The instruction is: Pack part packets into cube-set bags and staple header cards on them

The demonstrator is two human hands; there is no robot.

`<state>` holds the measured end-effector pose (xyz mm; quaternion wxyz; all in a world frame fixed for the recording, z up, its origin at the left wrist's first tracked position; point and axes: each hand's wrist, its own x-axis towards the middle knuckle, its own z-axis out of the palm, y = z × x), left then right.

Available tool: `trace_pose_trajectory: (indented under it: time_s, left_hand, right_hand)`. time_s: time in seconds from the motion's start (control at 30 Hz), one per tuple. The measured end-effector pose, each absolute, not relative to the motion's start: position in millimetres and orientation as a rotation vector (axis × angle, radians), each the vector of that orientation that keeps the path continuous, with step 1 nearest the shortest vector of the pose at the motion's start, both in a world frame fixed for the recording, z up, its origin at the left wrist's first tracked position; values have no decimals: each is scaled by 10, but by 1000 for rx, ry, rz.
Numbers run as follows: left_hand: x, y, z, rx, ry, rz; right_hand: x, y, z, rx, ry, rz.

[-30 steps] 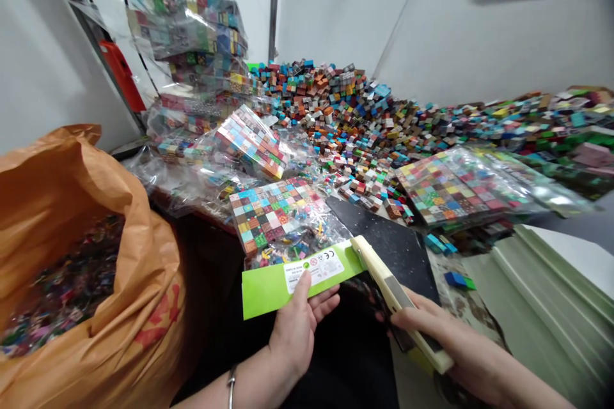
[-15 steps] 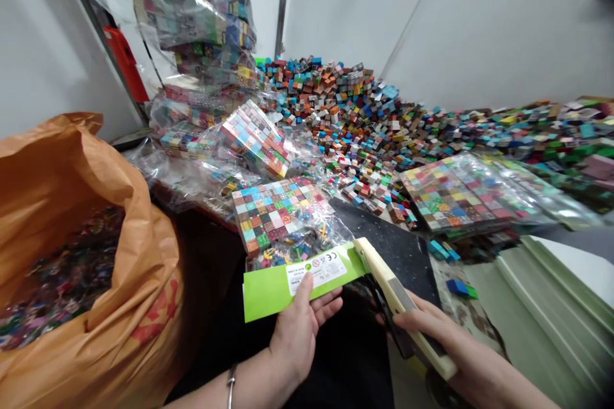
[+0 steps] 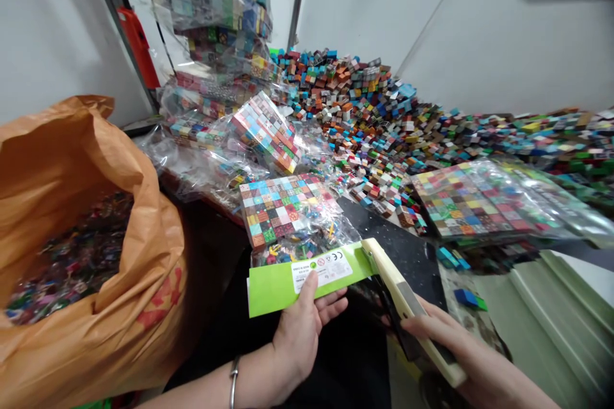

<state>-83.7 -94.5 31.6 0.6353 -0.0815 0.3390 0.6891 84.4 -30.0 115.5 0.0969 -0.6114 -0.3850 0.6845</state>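
Note:
My left hand (image 3: 300, 326) pinches the green card header (image 3: 307, 275) that is folded over the top of a clear bag of coloured cubes (image 3: 288, 214), thumb on its white label. My right hand (image 3: 451, 348) is closed round a cream stapler (image 3: 407, 303), whose nose sits on the right end of the green header. The bag lies partly on a black board (image 3: 403, 249) at the table's near edge.
An orange sack (image 3: 81, 255) full of small coloured bits stands at the left. A huge heap of loose cubes (image 3: 364, 108) covers the back of the table. More filled clear bags (image 3: 474, 204) lie right and stacked at back left. Pale green card sheets (image 3: 542, 313) lie at right.
Both hands keep their hold on the header and the stapler. Only the view has shifted slightly, everything sliding a little right and down in the picture.

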Motion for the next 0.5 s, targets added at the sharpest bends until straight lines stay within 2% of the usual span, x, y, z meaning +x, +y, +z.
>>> trace_pose_trajectory:
  time_s: [0.33, 0.5]
  left_hand:
    - [-833, -948, 334, -175, 765, 1570]
    - [-832, -943, 338, -171, 787, 1571]
  right_hand:
    - [815, -276, 1135, -1830, -1178, 2006]
    - [689, -281, 1223, -1964, -1427, 1852]
